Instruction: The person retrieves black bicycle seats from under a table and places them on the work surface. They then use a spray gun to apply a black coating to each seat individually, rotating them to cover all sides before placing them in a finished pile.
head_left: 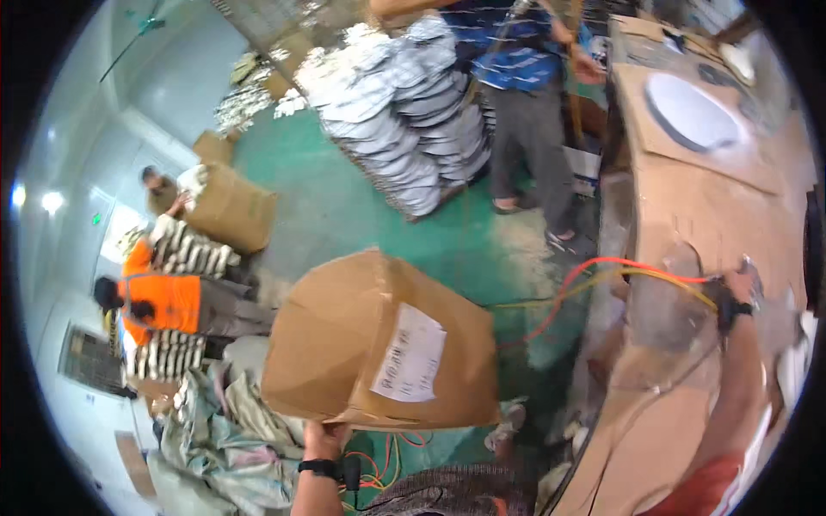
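A large brown cardboard box (323, 331) with a white written sheet (411, 354) on its side stands in front of me, tilted in view. My left hand (323, 439) grips its near lower edge; the fingers are partly hidden behind the cardboard. My right hand (738, 285) is over the cardboard-covered table (688, 219) on the right. Its fingers are closed around a small dark thing, too blurred to name. Red and yellow cords (602, 267) run toward the right wrist. Both wrists wear dark bands.
Tall stacks of white pieces (396, 112) stand ahead on the green floor. Beside them is a standing person (525, 103). A person in orange (168, 301) and another person by a big carton (231, 206) are at left. Crumpled sacks (224, 439) lie near left. A white disc (693, 112) rests on the table.
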`<state>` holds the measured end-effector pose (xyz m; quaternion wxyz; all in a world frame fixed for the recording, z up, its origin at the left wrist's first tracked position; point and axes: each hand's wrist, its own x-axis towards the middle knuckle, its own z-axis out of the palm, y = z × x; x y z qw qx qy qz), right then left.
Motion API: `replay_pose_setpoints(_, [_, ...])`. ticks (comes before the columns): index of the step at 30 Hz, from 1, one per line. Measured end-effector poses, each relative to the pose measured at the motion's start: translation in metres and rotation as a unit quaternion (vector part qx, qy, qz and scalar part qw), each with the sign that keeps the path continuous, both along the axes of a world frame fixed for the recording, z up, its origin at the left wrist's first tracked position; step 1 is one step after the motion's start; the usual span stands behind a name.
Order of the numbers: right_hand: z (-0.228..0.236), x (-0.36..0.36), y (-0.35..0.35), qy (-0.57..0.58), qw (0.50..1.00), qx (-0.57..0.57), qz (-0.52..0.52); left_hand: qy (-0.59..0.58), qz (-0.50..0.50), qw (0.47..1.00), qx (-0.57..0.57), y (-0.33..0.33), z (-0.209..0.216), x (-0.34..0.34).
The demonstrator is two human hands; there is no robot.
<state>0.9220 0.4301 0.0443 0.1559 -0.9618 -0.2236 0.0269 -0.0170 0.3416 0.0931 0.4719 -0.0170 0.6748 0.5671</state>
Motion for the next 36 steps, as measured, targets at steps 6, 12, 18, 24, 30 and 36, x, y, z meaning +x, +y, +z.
replay_pose_setpoints(6, [0.010,-0.144,-0.046,0.047,0.988,0.148,-0.013,0.008,0.003,1.000,0.007,-0.014,0.007,-0.032])
replay_pose_setpoints(12, [0.003,-0.302,-0.088,0.215,0.890,0.396,0.069,0.029,-0.060,0.992,0.108,-0.026,0.010,-0.038])
replay_pose_setpoints(18, [0.020,-0.484,-0.262,0.321,0.821,0.419,0.218,0.035,-0.135,0.977,0.160,-0.034,-0.024,-0.078])
replay_pose_setpoints(24, [0.009,-0.587,-0.495,0.445,0.829,0.212,0.265,0.020,-0.232,0.938,0.258,-0.009,-0.034,-0.088])
replay_pose_setpoints(30, [0.095,-0.730,-0.741,0.418,0.904,-0.053,0.067,-0.001,-0.239,0.946,0.218,-0.043,0.043,-0.052])
replay_pose_setpoints(36, [0.256,-0.982,-0.942,0.329,0.863,-0.226,-0.310,-0.001,-0.352,0.911,0.214,-0.021,0.081,-0.096])
